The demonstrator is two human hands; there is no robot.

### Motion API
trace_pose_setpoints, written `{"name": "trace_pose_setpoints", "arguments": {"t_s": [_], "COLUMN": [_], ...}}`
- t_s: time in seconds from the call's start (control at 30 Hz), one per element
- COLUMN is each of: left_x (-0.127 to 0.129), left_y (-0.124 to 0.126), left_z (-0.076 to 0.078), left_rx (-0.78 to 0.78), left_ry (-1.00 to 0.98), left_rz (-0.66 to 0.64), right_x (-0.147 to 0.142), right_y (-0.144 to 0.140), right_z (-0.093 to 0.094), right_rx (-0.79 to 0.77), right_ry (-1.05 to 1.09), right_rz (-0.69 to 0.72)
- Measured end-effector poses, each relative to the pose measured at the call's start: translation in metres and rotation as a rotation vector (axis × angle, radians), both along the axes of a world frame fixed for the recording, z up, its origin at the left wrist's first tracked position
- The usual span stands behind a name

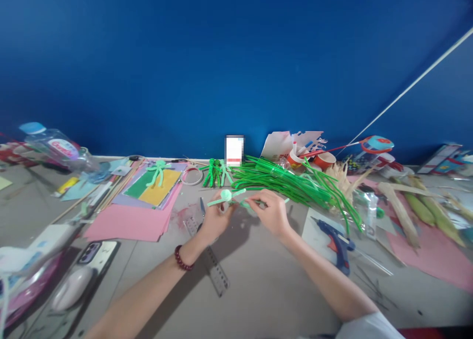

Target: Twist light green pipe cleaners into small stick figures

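Note:
Between my hands, above the middle of the table, is a light green pipe cleaner figure [226,195] with a round coiled head and thin arms. My left hand [217,220] is closed on its body, fingers curled beneath the head. With thumb and fingertips together, my right hand [271,212] pinches a light green pipe cleaner end on the figure's right side. A clear ruler [216,270] lies partly under my left wrist. Just beyond my hands stand darker green pipe cleaner figures [212,172], and a bundle of green pipe cleaners [281,179] spreads to the right.
At left are pink paper [127,223], another light green figure [158,172] on coloured sheets, a tape roll [191,175], a plastic bottle [55,144], a phone [105,253] and a mouse [74,287]. A glue gun [336,243] and corn husks [417,206] lie right. A blue wall [236,68] closes the back.

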State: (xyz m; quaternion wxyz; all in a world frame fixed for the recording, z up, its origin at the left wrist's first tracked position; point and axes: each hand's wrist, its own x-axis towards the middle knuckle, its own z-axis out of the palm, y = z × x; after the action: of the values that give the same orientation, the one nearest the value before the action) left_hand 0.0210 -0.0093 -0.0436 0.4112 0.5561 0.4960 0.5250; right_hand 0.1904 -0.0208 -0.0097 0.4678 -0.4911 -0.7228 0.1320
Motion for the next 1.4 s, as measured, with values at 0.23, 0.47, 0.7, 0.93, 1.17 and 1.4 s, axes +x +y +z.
{"name": "trace_pose_setpoints", "arguments": {"t_s": [0.23, 0.47, 0.7, 0.93, 1.17, 1.4], "left_x": [0.001, 0.002, 0.002, -0.008, -0.007, -0.015], "left_y": [-0.002, -0.003, -0.011, -0.006, -0.007, -0.001], "left_z": [0.002, 0.016, 0.034, 0.037, 0.029, 0.021], "left_rx": [-0.247, -0.397, -0.514, -0.444, -0.402, -0.305], "left_ry": [-0.332, -0.657, -0.712, -0.573, -0.258, -0.047], "left_rz": [0.106, 0.034, -0.196, -0.206, -0.092, -0.367], "right_x": [-0.019, -0.027, -0.019, -0.016, -0.008, -0.002], "right_y": [-0.016, -0.021, -0.011, 0.0, 0.006, 0.01], "right_z": [-0.007, -0.022, -0.033, -0.024, -0.012, -0.01], "right_rx": [0.055, 0.007, -0.196, -0.481, -0.637, -0.777], "right_ry": [-0.067, -0.114, -0.033, 0.429, 0.701, 0.868], "right_rz": [0.03, 0.064, 0.036, 0.066, 0.21, 0.19]}}
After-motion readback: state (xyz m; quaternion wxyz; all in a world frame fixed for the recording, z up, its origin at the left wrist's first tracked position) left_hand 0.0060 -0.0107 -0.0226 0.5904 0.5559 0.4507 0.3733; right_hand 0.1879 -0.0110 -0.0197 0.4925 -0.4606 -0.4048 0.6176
